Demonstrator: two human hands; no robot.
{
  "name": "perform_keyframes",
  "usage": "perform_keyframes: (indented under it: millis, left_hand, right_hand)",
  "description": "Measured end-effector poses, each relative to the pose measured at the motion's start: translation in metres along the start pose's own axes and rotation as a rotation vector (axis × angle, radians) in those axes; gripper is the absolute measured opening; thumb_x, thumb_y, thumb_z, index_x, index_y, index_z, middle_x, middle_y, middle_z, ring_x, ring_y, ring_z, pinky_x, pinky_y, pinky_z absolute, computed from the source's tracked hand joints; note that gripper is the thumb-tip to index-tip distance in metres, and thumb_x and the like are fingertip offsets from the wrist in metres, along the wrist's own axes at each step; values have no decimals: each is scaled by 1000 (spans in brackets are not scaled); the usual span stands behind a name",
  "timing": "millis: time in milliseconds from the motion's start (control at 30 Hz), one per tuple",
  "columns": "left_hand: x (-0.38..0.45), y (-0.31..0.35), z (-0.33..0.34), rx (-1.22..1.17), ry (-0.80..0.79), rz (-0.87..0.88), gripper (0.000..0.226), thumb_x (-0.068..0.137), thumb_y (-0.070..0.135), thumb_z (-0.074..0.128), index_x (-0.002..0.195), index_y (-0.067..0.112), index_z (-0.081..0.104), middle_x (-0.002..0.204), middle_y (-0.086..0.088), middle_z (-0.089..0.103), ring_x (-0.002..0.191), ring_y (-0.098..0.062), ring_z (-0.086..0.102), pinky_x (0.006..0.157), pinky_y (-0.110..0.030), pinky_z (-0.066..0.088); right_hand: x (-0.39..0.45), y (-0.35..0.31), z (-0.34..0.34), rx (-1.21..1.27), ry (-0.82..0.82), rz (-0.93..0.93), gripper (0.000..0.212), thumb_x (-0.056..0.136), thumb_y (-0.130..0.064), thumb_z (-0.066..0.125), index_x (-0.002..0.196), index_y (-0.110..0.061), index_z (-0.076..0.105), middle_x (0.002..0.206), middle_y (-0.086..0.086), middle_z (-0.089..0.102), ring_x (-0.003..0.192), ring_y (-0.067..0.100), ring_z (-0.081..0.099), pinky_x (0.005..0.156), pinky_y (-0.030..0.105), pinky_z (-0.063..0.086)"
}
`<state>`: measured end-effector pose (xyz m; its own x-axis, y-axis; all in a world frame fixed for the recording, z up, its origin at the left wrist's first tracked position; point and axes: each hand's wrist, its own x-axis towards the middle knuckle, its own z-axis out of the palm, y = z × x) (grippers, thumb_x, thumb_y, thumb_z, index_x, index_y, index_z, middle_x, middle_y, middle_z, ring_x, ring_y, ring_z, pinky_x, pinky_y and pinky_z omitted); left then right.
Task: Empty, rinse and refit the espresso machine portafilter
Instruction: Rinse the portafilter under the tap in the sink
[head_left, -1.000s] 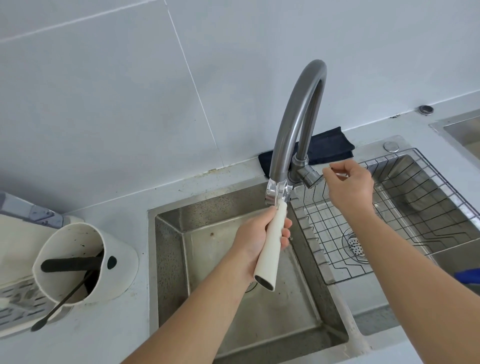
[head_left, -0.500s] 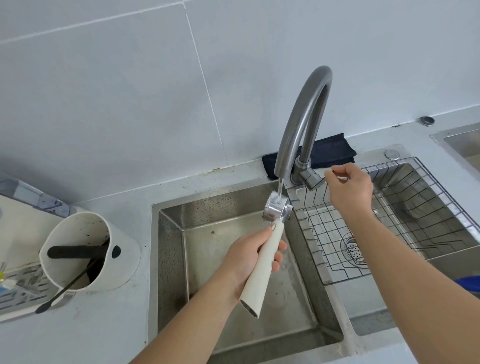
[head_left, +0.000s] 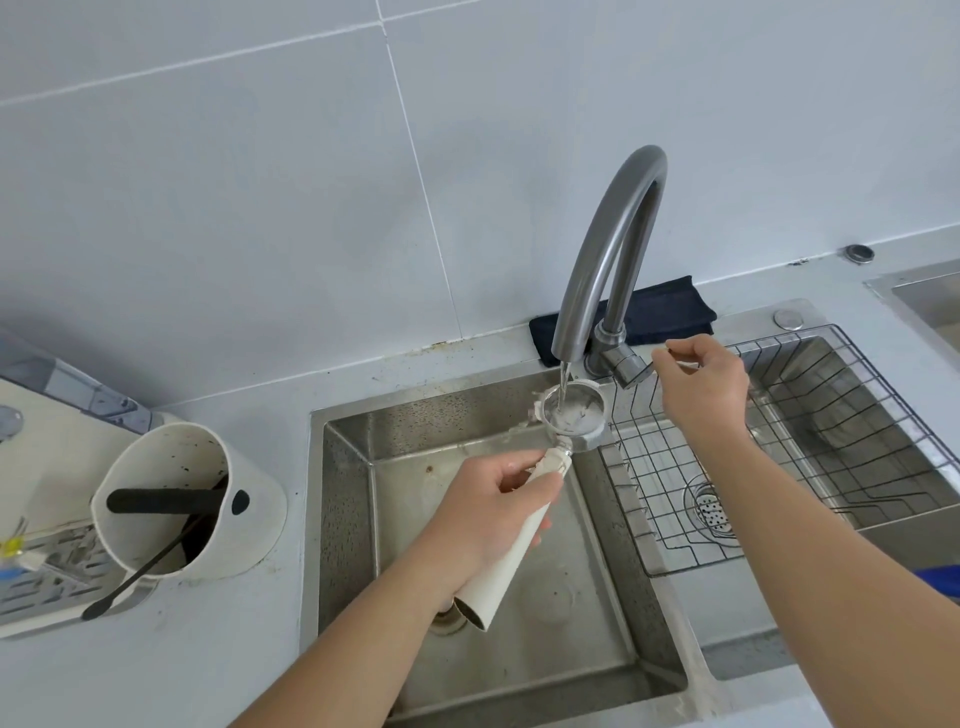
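The portafilter (head_left: 574, 415) has a steel basket and a long cream handle. My left hand (head_left: 493, 512) grips the handle and holds the basket face up under the spout of the grey curved tap (head_left: 608, 249), over the left sink basin (head_left: 519, 623). Water runs from the spout into the basket and splashes over its rim. My right hand (head_left: 701, 384) is closed on the tap lever (head_left: 631, 371) at the tap's base.
A white knock box (head_left: 192, 499) with a black bar and a brush stands on the counter at the left, next to a grey drip tray (head_left: 47, 577). A wire rack (head_left: 779, 441) sits in the right basin. A dark cloth (head_left: 660, 312) lies behind the tap.
The basket has turned from sideways to face up under the spout. Water now flows into it. My right hand stays on the tap lever.
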<state>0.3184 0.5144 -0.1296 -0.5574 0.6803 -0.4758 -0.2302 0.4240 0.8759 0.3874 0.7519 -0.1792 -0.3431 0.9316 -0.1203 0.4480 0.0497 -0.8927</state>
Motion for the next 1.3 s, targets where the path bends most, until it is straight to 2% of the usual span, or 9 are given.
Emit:
perform_keyframes:
  millis: [133, 200, 300, 433, 567, 733, 933, 1100, 1300]
  left_hand:
    - [6, 6, -6, 296, 48, 139, 40, 83, 27, 71, 81, 66, 63, 84, 8, 73, 64, -1, 62, 62, -19, 52]
    - [10, 7, -7, 369, 52, 173, 37, 82, 27, 72, 93, 62, 64, 84, 13, 70, 61, 5, 58, 58, -12, 49]
    - [15, 5, -8, 394, 75, 191, 36, 81, 25, 71, 113, 41, 69, 82, 15, 66, 60, 3, 56, 55, -13, 49]
    - [17, 3, -11, 423, 128, 226, 37, 80, 26, 72, 113, 41, 68, 87, 16, 66, 64, 2, 58, 57, -10, 48]
    - [15, -5, -20, 382, 169, 232, 38, 79, 20, 73, 111, 40, 69, 86, 14, 67, 67, -4, 62, 61, -16, 53]
    - [6, -11, -29, 307, 192, 228, 41, 79, 12, 74, 111, 38, 68, 86, 13, 66, 65, 6, 60, 60, -7, 46]
    - [6, -19, -27, 152, 182, 205, 45, 80, 12, 73, 100, 52, 68, 82, 13, 69, 65, 1, 58, 61, -12, 46]
    - [9, -21, -14, -63, 190, 96, 36, 84, 17, 72, 94, 52, 72, 90, -3, 71, 73, -22, 65, 56, -29, 53]
    - [19, -13, 1, -342, 186, -11, 20, 89, 13, 67, 102, 27, 72, 83, -8, 69, 61, -20, 62, 55, -29, 53]
  right_hand:
    - [0, 0, -1, 5, -3, -3, 15, 94, -27, 64, 104, -17, 67, 99, -1, 69, 68, 10, 60, 54, 23, 43]
    - [1, 0, -1, 5, -3, -4, 12, 94, -27, 64, 101, -18, 66, 98, -1, 69, 67, 11, 59, 54, 23, 44]
    - [1, 2, -1, 11, 3, 1, 11, 93, -29, 64, 99, -19, 66, 97, -1, 70, 68, 15, 61, 57, 26, 46]
    - [2, 3, 1, 18, 2, 1, 11, 92, -30, 64, 99, -21, 66, 98, -1, 70, 72, 17, 62, 59, 27, 47]
    - [2, 3, 0, 20, 5, -4, 10, 93, -29, 65, 99, -21, 66, 98, -1, 70, 73, 16, 63, 59, 25, 46]
    - [3, 5, 0, 15, 9, -15, 13, 93, -27, 65, 101, -17, 67, 96, 0, 69, 78, 11, 63, 58, 22, 44]
    - [4, 5, 1, 9, 15, -29, 11, 93, -27, 66, 99, -17, 67, 96, -2, 68, 83, 11, 64, 58, 21, 44]
    - [5, 6, 1, -1, 13, -29, 13, 93, -27, 66, 101, -18, 67, 97, -1, 69, 85, 13, 65, 60, 23, 46]
    - [6, 7, 2, -5, 14, -20, 14, 92, -28, 66, 102, -18, 68, 95, -3, 69, 77, 11, 64, 59, 24, 48]
